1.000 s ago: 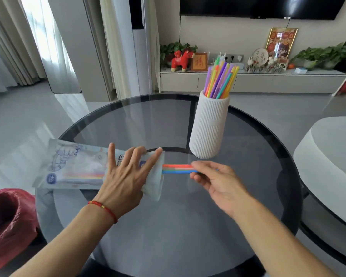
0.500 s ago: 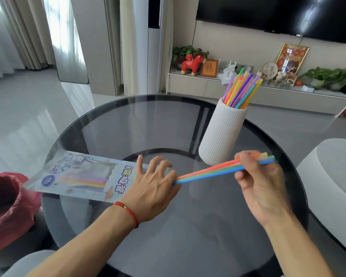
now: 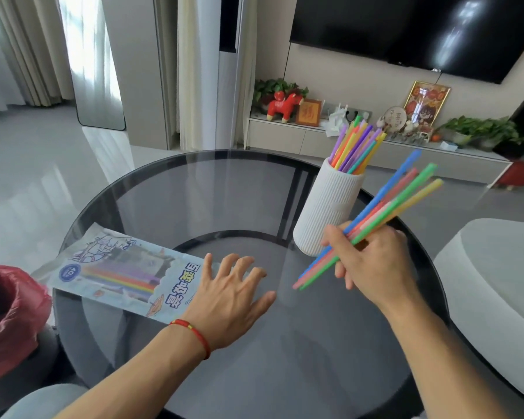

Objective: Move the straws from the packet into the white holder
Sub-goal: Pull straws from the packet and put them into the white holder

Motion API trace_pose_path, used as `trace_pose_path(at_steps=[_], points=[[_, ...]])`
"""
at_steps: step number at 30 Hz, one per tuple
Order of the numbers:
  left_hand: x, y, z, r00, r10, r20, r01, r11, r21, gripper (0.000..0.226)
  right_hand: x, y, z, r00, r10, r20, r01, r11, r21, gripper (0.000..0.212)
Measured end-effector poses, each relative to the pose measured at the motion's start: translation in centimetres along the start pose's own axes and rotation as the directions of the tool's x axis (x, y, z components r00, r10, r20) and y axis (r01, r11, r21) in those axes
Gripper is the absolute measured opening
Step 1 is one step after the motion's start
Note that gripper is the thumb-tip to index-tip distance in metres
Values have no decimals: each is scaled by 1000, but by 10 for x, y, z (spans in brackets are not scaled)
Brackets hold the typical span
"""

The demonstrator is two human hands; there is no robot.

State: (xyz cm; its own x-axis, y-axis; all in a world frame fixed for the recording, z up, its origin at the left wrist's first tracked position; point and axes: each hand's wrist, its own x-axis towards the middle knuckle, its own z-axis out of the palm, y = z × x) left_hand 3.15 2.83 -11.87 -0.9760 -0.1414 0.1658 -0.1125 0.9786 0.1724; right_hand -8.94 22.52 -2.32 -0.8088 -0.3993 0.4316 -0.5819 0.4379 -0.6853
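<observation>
Round dark glass table point(image 3: 194, 182). On it: straw packet point(image 3: 115, 273), lying flat at left, its near end under the spread left hand point(image 3: 227, 300); white ribbed holder point(image 3: 324, 210), upright, filled with coloured straws point(image 3: 356, 146). Right hand point(image 3: 372, 264), just beside the holder, clasps a tilted bunch of straws point(image 3: 397, 201), blue, red, green and yellow, clear of the table. Red bag point(image 3: 9, 316) at left edge.
</observation>
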Motion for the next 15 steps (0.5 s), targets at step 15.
trace_pose_path(at_steps=[15], points=[[5,15,10,995,-26,-100,5,979,-202,50,71,-25,-49,894,127,-429,20,947,321,35]])
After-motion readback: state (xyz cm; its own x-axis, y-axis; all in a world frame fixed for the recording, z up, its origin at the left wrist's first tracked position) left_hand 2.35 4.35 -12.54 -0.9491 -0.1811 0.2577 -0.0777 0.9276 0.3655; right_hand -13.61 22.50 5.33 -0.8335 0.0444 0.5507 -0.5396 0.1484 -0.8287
